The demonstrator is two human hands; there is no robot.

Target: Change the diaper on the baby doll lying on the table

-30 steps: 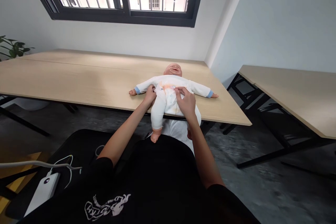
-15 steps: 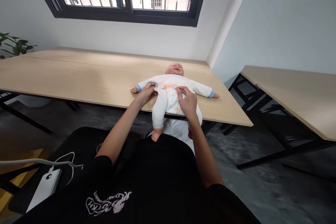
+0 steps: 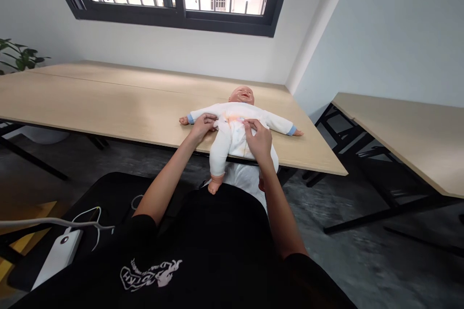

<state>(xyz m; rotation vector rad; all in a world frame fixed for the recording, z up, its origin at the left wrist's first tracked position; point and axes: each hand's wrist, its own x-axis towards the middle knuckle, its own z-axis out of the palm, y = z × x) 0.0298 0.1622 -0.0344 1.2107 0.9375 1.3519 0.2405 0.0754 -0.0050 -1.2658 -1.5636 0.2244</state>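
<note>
**Fastening the romper front on the doll**

Seen from the head camera, the doll [image 3: 237, 128] is laid face up at the table [image 3: 108, 106] edge, legs overhanging. The romper [image 3: 232, 137] front is pinched by the left hand [image 3: 203, 125] and the right hand [image 3: 258, 139], fingers closed on cloth. The edges are best kept taut and aligned.

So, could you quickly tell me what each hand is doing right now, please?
Left hand: pinching the white romper at the doll's chest.
Right hand: pinching the romper's front.
</note>
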